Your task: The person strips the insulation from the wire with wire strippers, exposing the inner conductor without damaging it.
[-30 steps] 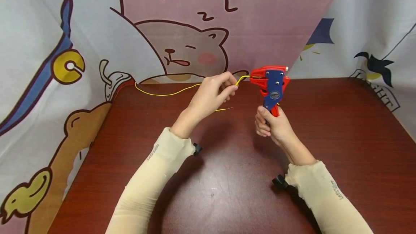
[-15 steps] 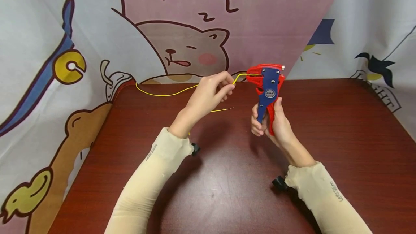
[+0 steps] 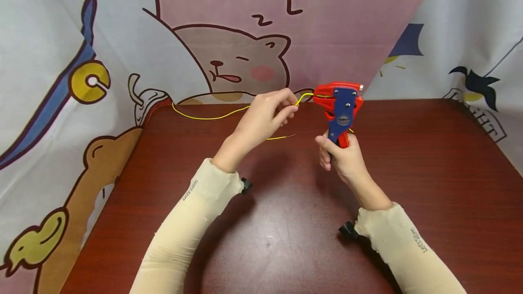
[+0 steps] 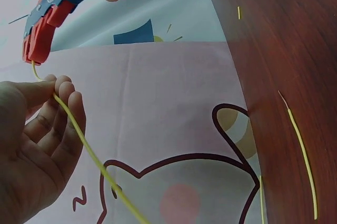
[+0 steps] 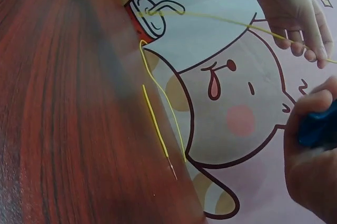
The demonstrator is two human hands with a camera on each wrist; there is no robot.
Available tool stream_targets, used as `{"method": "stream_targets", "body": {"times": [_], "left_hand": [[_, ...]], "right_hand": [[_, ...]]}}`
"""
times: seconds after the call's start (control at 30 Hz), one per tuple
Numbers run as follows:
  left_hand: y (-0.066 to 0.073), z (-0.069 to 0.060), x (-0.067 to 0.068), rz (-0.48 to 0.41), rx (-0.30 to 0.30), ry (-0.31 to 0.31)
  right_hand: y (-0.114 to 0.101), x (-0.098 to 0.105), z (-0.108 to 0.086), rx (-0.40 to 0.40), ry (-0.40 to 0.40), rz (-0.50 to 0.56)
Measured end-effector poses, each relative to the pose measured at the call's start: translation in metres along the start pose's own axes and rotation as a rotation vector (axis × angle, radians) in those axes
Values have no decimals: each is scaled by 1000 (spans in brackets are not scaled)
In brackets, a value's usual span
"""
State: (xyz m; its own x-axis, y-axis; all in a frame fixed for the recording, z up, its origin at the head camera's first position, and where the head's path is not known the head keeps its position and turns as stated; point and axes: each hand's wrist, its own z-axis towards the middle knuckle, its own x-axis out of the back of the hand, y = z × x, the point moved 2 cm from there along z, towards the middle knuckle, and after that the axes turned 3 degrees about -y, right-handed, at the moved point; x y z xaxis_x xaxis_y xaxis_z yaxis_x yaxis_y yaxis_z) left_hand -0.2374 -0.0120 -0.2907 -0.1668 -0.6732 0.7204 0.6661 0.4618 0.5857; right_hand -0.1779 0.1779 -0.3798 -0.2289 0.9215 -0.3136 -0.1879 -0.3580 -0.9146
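The left hand (image 3: 265,115) has barely moved since half a second ago and pinches the yellow wire (image 3: 208,118) at nearly the same spot. To its right, the handles of the wire stripper (image 3: 343,105), seen spread apart then, are now largely covered by the right hand (image 3: 349,158); its thumb, upright beside them then, now lies across them. A short yellow bit (image 3: 352,130), out of sight then, shows just behind.

From the left, the wire sags in a shallow curve near the far edge of the bench (image 3: 429,171), passes the left fingers, then bends upward into the stripper's red jaws. A loose yellow piece (image 3: 278,138) lies on the bench, its right end bare. The stripper, red with a riveted blue side plate and round badge, is held upright above the bench.

The left hand comes from lower left, thumb and fingertips pressed on the wire; the right hand, from lower right, has its fingers curled round the handles.
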Motion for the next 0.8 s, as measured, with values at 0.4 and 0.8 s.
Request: {"method": "stream_targets", "body": {"times": [0.4, 0.8], "left_hand": [[7, -2, 2, 95, -21, -1], [16, -11, 4, 412, -14, 125]], "right_hand": [[9, -5, 2, 5, 23, 67], [2, -4, 2, 45, -301, 199]]}}
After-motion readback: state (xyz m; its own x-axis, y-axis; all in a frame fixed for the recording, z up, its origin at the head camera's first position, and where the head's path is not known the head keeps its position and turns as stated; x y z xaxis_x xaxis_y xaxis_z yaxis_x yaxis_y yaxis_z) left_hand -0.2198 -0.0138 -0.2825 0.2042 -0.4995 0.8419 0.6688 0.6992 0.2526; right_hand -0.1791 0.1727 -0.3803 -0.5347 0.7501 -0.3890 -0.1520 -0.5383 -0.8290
